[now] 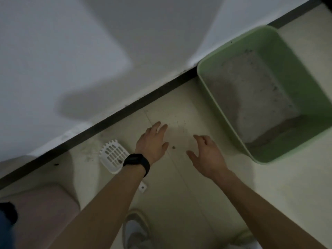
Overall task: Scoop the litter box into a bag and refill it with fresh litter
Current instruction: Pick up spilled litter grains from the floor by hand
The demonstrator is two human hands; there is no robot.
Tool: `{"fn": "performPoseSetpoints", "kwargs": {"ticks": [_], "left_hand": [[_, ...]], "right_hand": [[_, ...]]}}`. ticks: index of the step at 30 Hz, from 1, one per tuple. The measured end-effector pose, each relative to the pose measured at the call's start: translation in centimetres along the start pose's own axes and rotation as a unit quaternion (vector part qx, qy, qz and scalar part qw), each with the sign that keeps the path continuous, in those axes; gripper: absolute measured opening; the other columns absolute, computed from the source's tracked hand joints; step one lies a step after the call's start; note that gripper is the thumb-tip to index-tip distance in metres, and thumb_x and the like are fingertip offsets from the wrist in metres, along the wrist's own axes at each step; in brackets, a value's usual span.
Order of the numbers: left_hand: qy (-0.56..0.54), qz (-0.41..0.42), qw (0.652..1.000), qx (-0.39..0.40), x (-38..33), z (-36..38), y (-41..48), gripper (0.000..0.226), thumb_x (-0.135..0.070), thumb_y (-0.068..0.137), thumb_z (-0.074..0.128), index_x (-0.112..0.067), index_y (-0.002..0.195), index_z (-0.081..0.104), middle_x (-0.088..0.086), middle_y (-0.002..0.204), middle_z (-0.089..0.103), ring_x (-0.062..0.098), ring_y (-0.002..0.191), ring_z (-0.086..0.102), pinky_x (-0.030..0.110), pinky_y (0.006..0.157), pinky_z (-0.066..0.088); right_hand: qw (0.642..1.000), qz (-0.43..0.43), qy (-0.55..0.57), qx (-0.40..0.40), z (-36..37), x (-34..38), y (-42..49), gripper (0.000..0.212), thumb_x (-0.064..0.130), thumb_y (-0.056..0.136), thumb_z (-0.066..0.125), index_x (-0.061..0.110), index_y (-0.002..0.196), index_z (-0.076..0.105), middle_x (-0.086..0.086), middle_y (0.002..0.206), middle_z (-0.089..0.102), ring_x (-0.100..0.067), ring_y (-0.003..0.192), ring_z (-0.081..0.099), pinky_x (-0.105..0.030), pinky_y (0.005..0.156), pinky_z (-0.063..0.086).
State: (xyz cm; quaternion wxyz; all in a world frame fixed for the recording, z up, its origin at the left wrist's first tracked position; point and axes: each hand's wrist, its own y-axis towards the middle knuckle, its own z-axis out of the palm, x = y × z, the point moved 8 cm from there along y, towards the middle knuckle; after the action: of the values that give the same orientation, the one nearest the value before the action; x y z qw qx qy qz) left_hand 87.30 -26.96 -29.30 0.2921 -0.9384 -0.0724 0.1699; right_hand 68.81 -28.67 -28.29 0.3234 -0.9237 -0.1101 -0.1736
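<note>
A green litter box (pixel 294 56) stands on the floor at the right against the wall, with grey litter (pixel 251 97) covering its bottom. A white slotted scoop (pixel 113 155) lies on the floor at the left, its handle partly hidden under my left forearm. My left hand (pixel 151 142), with a black watch on the wrist, hovers empty with straight fingers just right of the scoop. My right hand (pixel 206 153) is spread and empty, between the scoop and the box. Some litter crumbs (pixel 173 147) lie on the floor between my hands.
A white wall with a dark baseboard (pixel 125 110) runs diagonally behind everything. A pinkish rounded object (pixel 43 212) sits at the lower left. My shoes (pixel 135 229) show at the bottom edge on the pale tiled floor.
</note>
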Motion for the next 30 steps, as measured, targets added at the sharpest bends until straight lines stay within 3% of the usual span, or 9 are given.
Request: {"fn": "performPoseSetpoints", "kwargs": {"ticks": [6, 9, 14, 18, 22, 26, 30], "left_hand": [[0.034, 0.055, 0.995, -0.077, 1.4, 1.2, 6.2, 0.069, -0.050, 0.101, 0.042, -0.030, 0.158, 0.008, -0.004, 0.166, 0.002, 0.022, 0.146, 0.017, 0.042, 0.114, 0.027], [0.026, 0.072, 0.992, -0.095, 2.1, 1.3, 7.2, 0.065, -0.051, 0.099, 0.045, -0.032, 0.156, 0.020, -0.005, 0.164, 0.013, 0.022, 0.143, 0.018, 0.041, 0.114, 0.029], [-0.053, 0.084, 0.981, -0.164, 2.3, 1.4, 6.9, 0.047, -0.044, 0.095, 0.058, -0.030, 0.140, 0.055, -0.004, 0.150, 0.043, 0.018, 0.134, 0.031, 0.023, 0.104, 0.032], [-0.064, 0.068, 0.984, -0.153, 1.6, 1.4, 6.8, 0.035, -0.039, 0.098, 0.056, -0.029, 0.130, 0.064, -0.005, 0.142, 0.052, 0.016, 0.128, 0.039, 0.022, 0.097, 0.038], [-0.091, 0.047, 0.978, -0.184, 1.1, 2.0, 6.5, 0.028, -0.035, 0.099, 0.055, -0.024, 0.119, 0.071, -0.005, 0.119, 0.062, 0.015, 0.114, 0.048, 0.021, 0.078, 0.039], [-0.074, 0.073, 0.971, -0.215, 0.6, 1.6, 6.7, 0.021, -0.024, 0.097, 0.061, -0.015, 0.106, 0.076, 0.005, 0.099, 0.066, 0.022, 0.101, 0.055, 0.032, 0.074, 0.051], [-0.046, 0.105, 0.959, -0.260, 0.2, 1.6, 6.0, 0.009, -0.017, 0.088, 0.069, -0.010, 0.086, 0.075, 0.007, 0.079, 0.066, 0.025, 0.084, 0.059, 0.033, 0.057, 0.054]], "right_hand": [[0.990, -0.076, -0.094, -0.067, 1.2, -0.3, 7.6, 0.090, 0.062, 0.081, 0.062, 0.023, 0.152, 0.022, -0.005, 0.153, 0.024, -0.028, 0.135, 0.026, -0.044, 0.108, 0.035], [0.984, -0.107, -0.126, -0.072, 0.8, -0.5, 9.6, 0.093, 0.068, 0.076, 0.062, 0.030, 0.151, 0.024, 0.000, 0.148, 0.025, -0.024, 0.132, 0.025, -0.041, 0.106, 0.033], [0.978, -0.174, -0.061, -0.101, 0.2, -0.3, 10.6, 0.059, 0.046, 0.085, 0.069, 0.025, 0.138, 0.054, -0.004, 0.128, 0.048, -0.026, 0.116, 0.042, -0.035, 0.093, 0.046], [0.967, -0.215, -0.022, -0.132, 1.0, 0.4, 10.2, 0.037, 0.027, 0.082, 0.076, 0.014, 0.117, 0.071, -0.009, 0.104, 0.061, -0.032, 0.094, 0.056, -0.036, 0.079, 0.053], [0.959, -0.214, 0.007, -0.186, 1.6, 0.2, 9.7, 0.024, 0.018, 0.080, 0.079, 0.011, 0.103, 0.077, -0.009, 0.090, 0.066, -0.033, 0.079, 0.060, -0.035, 0.070, 0.056], [0.957, -0.209, 0.014, -0.200, 2.3, 0.0, 9.8, 0.016, 0.019, 0.083, 0.075, 0.013, 0.098, 0.078, -0.008, 0.088, 0.068, -0.031, 0.078, 0.061, -0.036, 0.067, 0.056], [0.965, -0.221, 0.002, -0.140, 2.8, 1.1, 9.4, 0.013, 0.022, 0.085, 0.068, 0.019, 0.094, 0.078, -0.003, 0.090, 0.070, -0.027, 0.082, 0.062, -0.031, 0.074, 0.054]]}}
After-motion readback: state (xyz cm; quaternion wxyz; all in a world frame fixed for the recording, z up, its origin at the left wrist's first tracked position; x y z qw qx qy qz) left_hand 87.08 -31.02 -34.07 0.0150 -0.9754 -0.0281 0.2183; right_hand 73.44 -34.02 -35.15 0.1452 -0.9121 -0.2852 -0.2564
